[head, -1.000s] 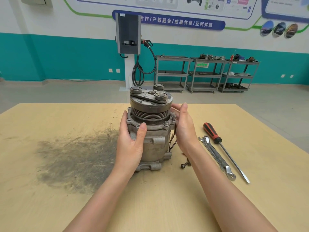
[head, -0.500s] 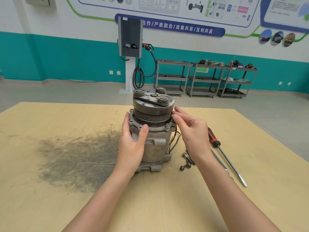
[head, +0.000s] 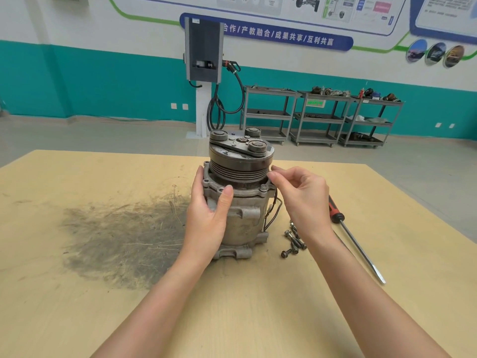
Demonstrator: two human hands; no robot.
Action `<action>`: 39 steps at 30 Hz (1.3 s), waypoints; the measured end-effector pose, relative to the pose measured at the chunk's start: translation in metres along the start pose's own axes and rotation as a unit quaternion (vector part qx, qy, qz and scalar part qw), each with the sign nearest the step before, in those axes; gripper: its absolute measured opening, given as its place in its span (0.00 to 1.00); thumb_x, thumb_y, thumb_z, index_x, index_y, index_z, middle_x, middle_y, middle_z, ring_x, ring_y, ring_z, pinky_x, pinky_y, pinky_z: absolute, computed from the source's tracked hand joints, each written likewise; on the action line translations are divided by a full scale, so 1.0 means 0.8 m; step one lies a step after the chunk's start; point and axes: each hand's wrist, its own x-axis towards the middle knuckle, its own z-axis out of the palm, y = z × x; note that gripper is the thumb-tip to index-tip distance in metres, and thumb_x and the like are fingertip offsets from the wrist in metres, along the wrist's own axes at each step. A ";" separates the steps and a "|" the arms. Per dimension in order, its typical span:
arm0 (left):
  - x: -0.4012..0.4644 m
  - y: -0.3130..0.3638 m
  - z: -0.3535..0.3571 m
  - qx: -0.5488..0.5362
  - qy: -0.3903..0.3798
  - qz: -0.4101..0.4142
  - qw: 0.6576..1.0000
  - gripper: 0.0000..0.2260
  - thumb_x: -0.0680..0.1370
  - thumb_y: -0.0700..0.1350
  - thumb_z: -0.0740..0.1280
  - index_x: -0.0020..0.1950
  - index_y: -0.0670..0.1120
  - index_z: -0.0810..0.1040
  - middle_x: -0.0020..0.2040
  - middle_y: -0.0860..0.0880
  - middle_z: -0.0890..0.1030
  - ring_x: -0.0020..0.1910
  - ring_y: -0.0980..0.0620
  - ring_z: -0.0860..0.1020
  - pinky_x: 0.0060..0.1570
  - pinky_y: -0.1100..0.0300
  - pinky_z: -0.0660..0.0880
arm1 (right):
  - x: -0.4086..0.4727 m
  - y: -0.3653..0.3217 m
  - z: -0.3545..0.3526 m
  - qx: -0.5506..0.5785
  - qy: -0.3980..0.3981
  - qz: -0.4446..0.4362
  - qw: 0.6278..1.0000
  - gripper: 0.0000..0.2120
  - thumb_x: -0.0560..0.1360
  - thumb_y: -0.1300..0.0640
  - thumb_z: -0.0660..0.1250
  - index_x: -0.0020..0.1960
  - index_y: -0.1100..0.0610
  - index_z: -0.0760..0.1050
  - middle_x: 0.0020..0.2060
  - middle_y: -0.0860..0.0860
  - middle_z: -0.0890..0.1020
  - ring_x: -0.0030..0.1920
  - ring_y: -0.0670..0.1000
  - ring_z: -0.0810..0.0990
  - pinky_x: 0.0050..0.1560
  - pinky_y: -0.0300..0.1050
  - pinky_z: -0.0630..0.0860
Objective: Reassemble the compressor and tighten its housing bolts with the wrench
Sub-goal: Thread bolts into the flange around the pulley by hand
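Wooden table (head: 77, 319), upright compressor (head: 238, 192) gripped by left hand (head: 207, 218), right hand (head: 302, 195) fingertips pinched at its flange

Left hand (head: 206, 223) cupped, thumb forward; right hand (head: 302, 197) raised, fingertips pinched.

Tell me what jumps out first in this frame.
A grey cast-metal compressor with a ribbed pulley stands upright mid-table, the left hand gripping its housing and the right hand at the flange rim, fingers pinched. A dark greasy smear stains the tan wooden tabletop on its left; loose dark bolts and a red-handled screwdriver lie on its right.
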 end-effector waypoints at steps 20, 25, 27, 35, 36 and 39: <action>0.001 -0.001 0.000 -0.009 0.001 0.005 1.000 0.40 0.73 0.63 0.64 0.81 0.51 0.55 0.63 0.76 0.61 0.59 0.86 0.60 0.58 0.85 0.58 | -0.005 0.007 0.005 0.074 -0.026 -0.001 0.997 0.07 0.75 0.59 0.72 0.40 0.55 0.75 0.46 0.44 0.85 0.57 0.41 0.81 0.60 0.47 0.79; 0.001 0.000 0.000 -0.014 0.000 0.005 1.000 0.40 0.72 0.63 0.64 0.81 0.51 0.55 0.66 0.72 0.63 0.59 0.86 0.59 0.59 0.85 0.58 | -0.006 0.010 -0.003 0.073 -0.052 -0.013 0.996 0.06 0.80 0.58 0.65 0.55 0.53 0.79 0.50 0.48 0.85 0.55 0.45 0.83 0.61 0.51 0.78; 0.002 -0.001 0.000 -0.013 0.001 0.003 1.000 0.41 0.72 0.64 0.64 0.81 0.52 0.55 0.69 0.68 0.63 0.60 0.85 0.60 0.60 0.84 0.58 | -0.007 0.009 -0.002 0.068 -0.051 -0.021 0.996 0.07 0.80 0.61 0.65 0.54 0.55 0.80 0.52 0.49 0.85 0.56 0.45 0.82 0.61 0.49 0.78; 0.000 -0.001 0.000 -0.010 0.006 0.009 1.000 0.40 0.73 0.63 0.64 0.81 0.52 0.55 0.70 0.66 0.63 0.65 0.79 0.61 0.63 0.80 0.59 | -0.003 0.008 -0.001 0.038 -0.046 -0.031 0.998 0.08 0.79 0.61 0.67 0.41 0.63 0.76 0.45 0.48 0.86 0.57 0.40 0.81 0.55 0.40 0.78; 0.000 0.000 0.000 -0.010 0.006 0.010 1.000 0.39 0.73 0.63 0.64 0.80 0.53 0.56 0.70 0.67 0.63 0.66 0.77 0.62 0.63 0.78 0.59 | -0.002 0.006 -0.001 0.026 -0.043 -0.034 0.998 0.09 0.78 0.60 0.68 0.41 0.63 0.76 0.43 0.46 0.85 0.55 0.39 0.81 0.52 0.36 0.78; 0.000 0.001 0.000 -0.009 0.004 0.013 1.000 0.39 0.73 0.63 0.64 0.80 0.53 0.56 0.69 0.69 0.64 0.65 0.78 0.62 0.64 0.78 0.59 | -0.001 0.004 -0.001 -0.002 -0.030 -0.033 0.999 0.10 0.77 0.59 0.69 0.39 0.62 0.76 0.33 0.39 0.82 0.42 0.32 0.80 0.40 0.28 0.73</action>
